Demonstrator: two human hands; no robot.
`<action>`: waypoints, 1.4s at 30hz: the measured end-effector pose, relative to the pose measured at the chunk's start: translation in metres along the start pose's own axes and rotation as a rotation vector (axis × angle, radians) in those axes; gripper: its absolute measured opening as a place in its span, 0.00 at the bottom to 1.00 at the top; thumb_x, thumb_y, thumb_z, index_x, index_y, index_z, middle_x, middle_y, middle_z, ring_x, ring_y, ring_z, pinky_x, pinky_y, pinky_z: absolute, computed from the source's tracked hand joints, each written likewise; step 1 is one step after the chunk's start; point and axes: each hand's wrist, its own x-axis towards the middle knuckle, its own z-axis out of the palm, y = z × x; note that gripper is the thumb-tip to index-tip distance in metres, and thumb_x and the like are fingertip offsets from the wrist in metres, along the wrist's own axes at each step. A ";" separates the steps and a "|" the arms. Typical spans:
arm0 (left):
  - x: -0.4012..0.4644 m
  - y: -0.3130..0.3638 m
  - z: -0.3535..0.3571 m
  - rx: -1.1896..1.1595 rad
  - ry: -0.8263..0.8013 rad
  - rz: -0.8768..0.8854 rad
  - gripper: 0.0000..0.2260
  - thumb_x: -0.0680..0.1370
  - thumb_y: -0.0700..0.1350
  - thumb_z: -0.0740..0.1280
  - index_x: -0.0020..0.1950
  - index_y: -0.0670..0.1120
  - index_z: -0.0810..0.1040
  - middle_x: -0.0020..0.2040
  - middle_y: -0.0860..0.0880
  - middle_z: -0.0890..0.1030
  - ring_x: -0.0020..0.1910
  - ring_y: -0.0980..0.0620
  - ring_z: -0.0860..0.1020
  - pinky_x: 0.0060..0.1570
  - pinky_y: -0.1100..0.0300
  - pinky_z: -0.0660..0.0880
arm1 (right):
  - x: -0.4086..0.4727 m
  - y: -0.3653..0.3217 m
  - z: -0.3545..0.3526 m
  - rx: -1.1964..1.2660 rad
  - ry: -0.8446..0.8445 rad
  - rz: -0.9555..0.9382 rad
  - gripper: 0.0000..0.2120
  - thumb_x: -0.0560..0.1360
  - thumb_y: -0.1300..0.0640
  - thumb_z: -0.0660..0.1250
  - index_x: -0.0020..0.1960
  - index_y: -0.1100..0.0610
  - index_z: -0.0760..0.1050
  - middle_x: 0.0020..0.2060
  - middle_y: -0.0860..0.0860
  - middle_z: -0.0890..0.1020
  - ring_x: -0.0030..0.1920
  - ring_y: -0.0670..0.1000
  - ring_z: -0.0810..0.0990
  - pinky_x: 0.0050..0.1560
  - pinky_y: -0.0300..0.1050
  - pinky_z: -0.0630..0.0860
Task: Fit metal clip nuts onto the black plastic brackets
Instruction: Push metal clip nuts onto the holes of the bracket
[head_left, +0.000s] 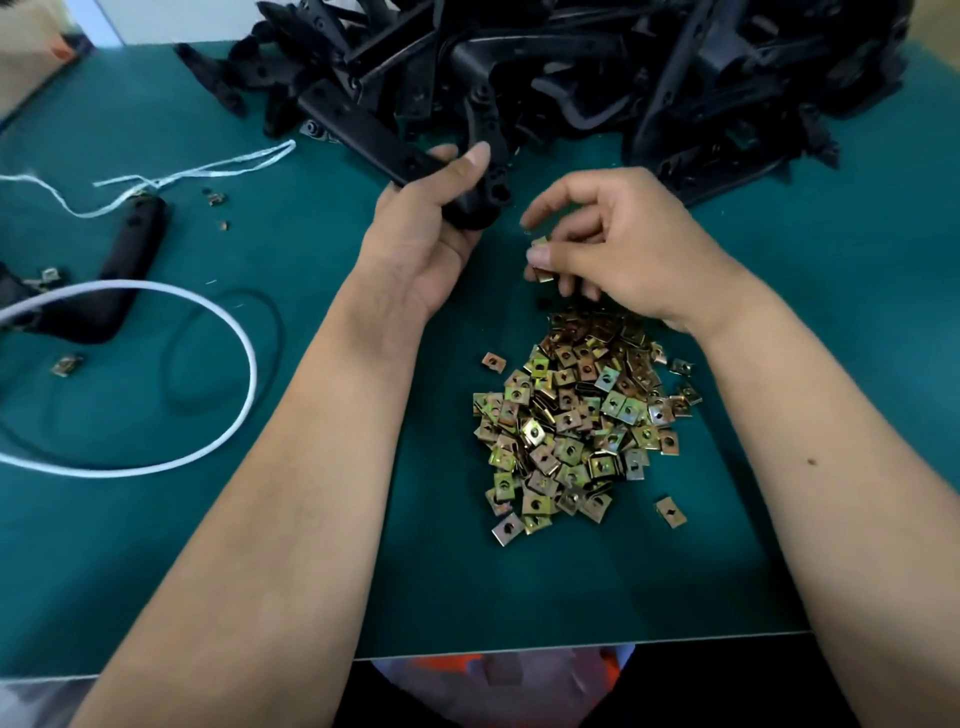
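1. The left hand (431, 228) grips a black bracket (363, 132), thumb across its top face and fingers curled under its near end.
2. The bracket is a long flat bar; its long axis runs from the hand up and to the left, with the far end reaching the edge of the bracket pile (571, 73).
3. Beside the thumb, the bracket's near end bends down into a stubby part with small holes that faces the right hand.
4. The right hand (623, 249) hovers just right of the bracket, fingers curled, pinching clip nuts (541, 258) at the fingertips; at least two brassy pieces show there, one above the thumb tip and one below it.
5. The pinched nuts are close to the bracket's near end but not touching it.
6. Just below the right hand, a heap of loose nuts (576, 421) lies on the green counter (779, 364), between the two forearms; a few strays sit at its edges.
7. The bracket pile fills the far side of the counter, a tangle of black parts pointing every way.
8. At the left lies another bracket (122, 260), long axis running near to far, with a few nuts scattered around it.
9. White string (156, 182) trails across the counter's left side, and a white cord (228, 332) loops nearer, over a thin black loop (280, 332).
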 end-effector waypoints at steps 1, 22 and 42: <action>-0.001 0.000 0.000 -0.003 -0.021 -0.013 0.11 0.77 0.33 0.71 0.53 0.44 0.74 0.38 0.48 0.83 0.37 0.53 0.84 0.38 0.60 0.79 | 0.000 0.000 0.001 0.029 0.038 -0.006 0.05 0.78 0.62 0.73 0.54 0.58 0.80 0.40 0.51 0.88 0.32 0.48 0.82 0.27 0.39 0.74; -0.009 -0.001 0.005 -0.005 -0.085 -0.115 0.10 0.78 0.32 0.68 0.55 0.43 0.75 0.48 0.44 0.84 0.46 0.47 0.84 0.43 0.56 0.82 | 0.004 0.001 0.014 0.445 0.364 -0.008 0.06 0.74 0.66 0.75 0.50 0.59 0.84 0.41 0.58 0.86 0.38 0.50 0.82 0.40 0.41 0.79; -0.010 -0.003 0.005 0.066 -0.202 -0.152 0.09 0.79 0.31 0.66 0.54 0.44 0.73 0.46 0.45 0.82 0.44 0.48 0.82 0.46 0.54 0.82 | 0.000 -0.008 0.011 0.498 0.287 0.087 0.09 0.73 0.70 0.74 0.50 0.60 0.80 0.36 0.53 0.83 0.36 0.48 0.79 0.38 0.39 0.76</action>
